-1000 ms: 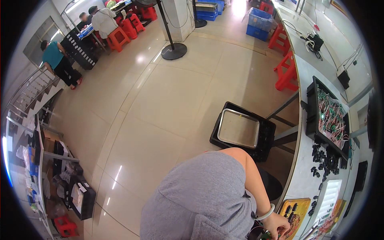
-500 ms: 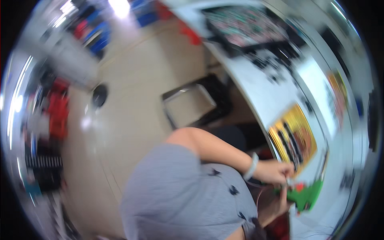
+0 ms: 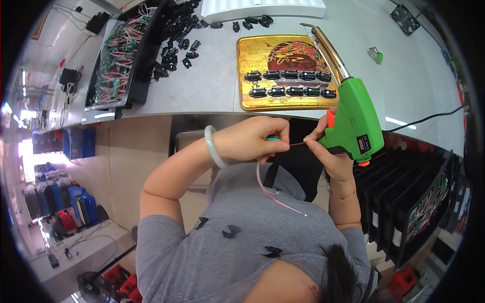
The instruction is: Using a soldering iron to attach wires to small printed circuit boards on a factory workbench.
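My left hand (image 3: 260, 139), closed, pinches a small green piece (image 3: 273, 138), probably a circuit board, mostly hidden by the fingers. A thin red-and-white wire (image 3: 265, 189) hangs from below it across my shirt. A short red wire (image 3: 298, 144) runs between the two hands. My right hand (image 3: 331, 159) holds a green soldering gun (image 3: 357, 118) with an orange trigger, its tip pointing up and away. Its thumb and forefinger also pinch the red wire's end. Beyond the hands lies a golden tin lid (image 3: 252, 50) with two rows of small black housings (image 3: 289, 74).
A black bin (image 3: 141, 76) of wired green boards stands at the table's left. Loose black housings (image 3: 179, 22) lie beside it, near a white tray (image 3: 262, 7). A small green-ended part (image 3: 375, 54) and a black fan (image 3: 404, 17) lie right. Black racks (image 3: 404, 202) stand below right.
My view has swung from a blurred look along the table's side to facing the table. Both hands stay close together, the soldering gun still in the right.
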Action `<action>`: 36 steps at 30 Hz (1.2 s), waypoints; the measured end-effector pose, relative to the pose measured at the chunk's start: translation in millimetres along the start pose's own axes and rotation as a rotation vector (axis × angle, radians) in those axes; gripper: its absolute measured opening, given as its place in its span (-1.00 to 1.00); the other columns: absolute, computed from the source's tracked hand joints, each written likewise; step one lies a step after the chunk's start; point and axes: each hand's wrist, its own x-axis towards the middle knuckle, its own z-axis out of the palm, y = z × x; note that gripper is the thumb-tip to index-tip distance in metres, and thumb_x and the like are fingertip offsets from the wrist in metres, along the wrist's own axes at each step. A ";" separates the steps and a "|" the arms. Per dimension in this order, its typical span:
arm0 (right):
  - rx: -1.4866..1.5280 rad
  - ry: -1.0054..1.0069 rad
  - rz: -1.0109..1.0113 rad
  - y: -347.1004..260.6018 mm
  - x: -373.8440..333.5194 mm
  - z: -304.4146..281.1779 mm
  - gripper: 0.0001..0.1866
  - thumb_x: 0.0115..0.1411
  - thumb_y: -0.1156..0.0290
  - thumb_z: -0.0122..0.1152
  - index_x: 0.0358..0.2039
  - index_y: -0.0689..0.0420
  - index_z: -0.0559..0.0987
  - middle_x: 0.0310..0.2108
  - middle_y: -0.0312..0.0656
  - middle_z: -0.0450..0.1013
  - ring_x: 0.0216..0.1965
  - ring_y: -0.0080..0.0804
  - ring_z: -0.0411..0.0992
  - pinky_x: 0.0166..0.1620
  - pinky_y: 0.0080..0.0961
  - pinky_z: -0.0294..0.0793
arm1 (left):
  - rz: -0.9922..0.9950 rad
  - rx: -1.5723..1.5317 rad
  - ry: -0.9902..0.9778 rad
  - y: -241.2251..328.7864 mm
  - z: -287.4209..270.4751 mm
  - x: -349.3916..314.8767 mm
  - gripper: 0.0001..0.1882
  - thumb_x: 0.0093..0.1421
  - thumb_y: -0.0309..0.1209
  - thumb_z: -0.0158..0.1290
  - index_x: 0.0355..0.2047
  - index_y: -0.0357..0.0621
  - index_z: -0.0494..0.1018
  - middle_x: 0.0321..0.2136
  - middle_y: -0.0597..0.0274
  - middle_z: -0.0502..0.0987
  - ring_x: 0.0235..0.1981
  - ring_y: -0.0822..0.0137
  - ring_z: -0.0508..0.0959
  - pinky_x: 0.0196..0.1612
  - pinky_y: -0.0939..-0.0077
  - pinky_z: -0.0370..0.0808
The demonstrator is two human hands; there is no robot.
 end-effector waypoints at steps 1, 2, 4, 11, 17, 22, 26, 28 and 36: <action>-0.036 0.021 -0.030 4.0 -1.6 -0.3 -0.34 -0.15 0.78 0.11 -0.01 0.20 0.11 -0.36 -0.20 0.23 -0.45 -0.49 0.33 -0.41 -0.64 0.36 | -0.039 0.057 0.022 -0.2 -6.5 -3.4 -0.89 0.13 -0.45 -0.06 -0.49 -0.20 0.28 -0.69 0.39 0.32 -0.70 0.61 0.34 -0.65 0.75 0.25; -0.086 0.063 -0.018 7.6 -2.6 -1.0 -0.36 -0.15 0.78 0.11 -0.02 0.21 0.14 -0.35 -0.19 0.23 -0.45 -0.48 0.34 -0.42 -0.65 0.36 | -0.040 0.044 0.011 0.9 -16.9 -10.8 -0.89 0.12 -0.44 -0.04 -0.50 -0.18 0.28 -0.71 0.40 0.31 -0.73 0.62 0.31 -0.67 0.75 0.23; 0.035 0.162 -0.128 13.8 -2.6 -5.8 -0.42 -0.11 0.66 0.14 -0.04 0.18 0.18 -0.31 -0.16 0.25 -0.34 -0.42 0.33 -0.31 -0.57 0.35 | -0.054 0.079 0.046 7.1 -47.1 -22.7 -0.86 0.12 -0.41 -0.02 -0.53 -0.15 0.28 -0.72 0.45 0.27 -0.74 0.67 0.25 -0.70 0.79 0.18; 0.359 0.361 -0.162 37.1 -2.3 -20.5 -0.35 -0.21 0.53 0.11 0.00 0.08 0.20 0.06 -0.02 0.08 0.15 -0.20 -0.01 0.14 -0.25 -0.04 | -0.195 0.237 0.022 14.9 -170.7 17.0 -0.86 0.11 -0.35 -0.02 -0.54 -0.08 0.30 -0.73 0.52 0.20 -0.73 0.70 0.11 -0.72 0.79 -0.04; 0.315 0.539 -0.083 47.5 -8.7 6.1 -0.28 -0.19 0.47 0.12 0.07 0.02 0.15 0.25 -0.07 -0.30 0.26 -0.09 -0.38 0.22 -0.16 -0.45 | -0.239 0.315 -0.014 7.9 -217.3 85.5 -0.86 0.10 -0.35 -0.05 -0.57 0.00 0.29 -0.75 0.52 0.20 -0.73 0.68 0.11 -0.71 0.79 -0.03; 0.355 0.539 -0.079 43.7 4.1 0.6 -0.26 -0.21 0.52 0.07 0.08 0.06 0.12 0.24 -0.07 -0.26 0.25 -0.02 -0.30 0.22 -0.11 -0.32 | -0.152 0.135 -0.064 -10.6 -215.8 102.3 -0.89 0.14 -0.39 -0.09 -0.50 -0.09 0.31 -0.68 0.41 0.37 -0.73 0.67 0.16 -0.71 0.81 0.03; 0.408 0.544 -0.071 32.7 31.0 -31.8 -0.24 -0.23 0.49 0.10 0.08 0.08 0.12 0.23 -0.05 -0.22 0.22 0.03 -0.22 0.18 -0.06 -0.11 | -0.123 -0.040 0.081 -24.0 -190.3 92.0 -0.89 0.15 -0.39 -0.10 -0.44 -0.14 0.30 -0.66 0.37 0.38 -0.77 0.67 0.17 -0.74 0.82 0.05; 0.419 0.464 -0.089 27.2 49.0 -55.0 -0.25 -0.26 0.46 0.09 0.06 0.10 0.14 0.22 -0.02 -0.19 0.21 0.04 -0.15 0.15 -0.04 -0.01 | -0.114 -0.123 0.187 -31.3 -167.8 86.6 -0.87 0.15 -0.34 -0.08 -0.41 -0.14 0.30 -0.69 0.42 0.33 -0.82 0.67 0.15 -0.79 0.81 0.00; 0.476 0.360 -0.051 24.3 90.3 -97.4 -0.30 -0.28 0.43 0.04 0.01 0.16 0.21 0.18 0.05 -0.07 0.22 -0.03 -0.15 0.18 -0.11 -0.13 | -0.048 -0.214 0.229 -32.9 -124.9 76.9 -0.87 0.14 -0.35 -0.06 -0.42 -0.15 0.31 -0.64 0.44 0.32 -0.71 0.65 0.20 -0.67 0.79 0.11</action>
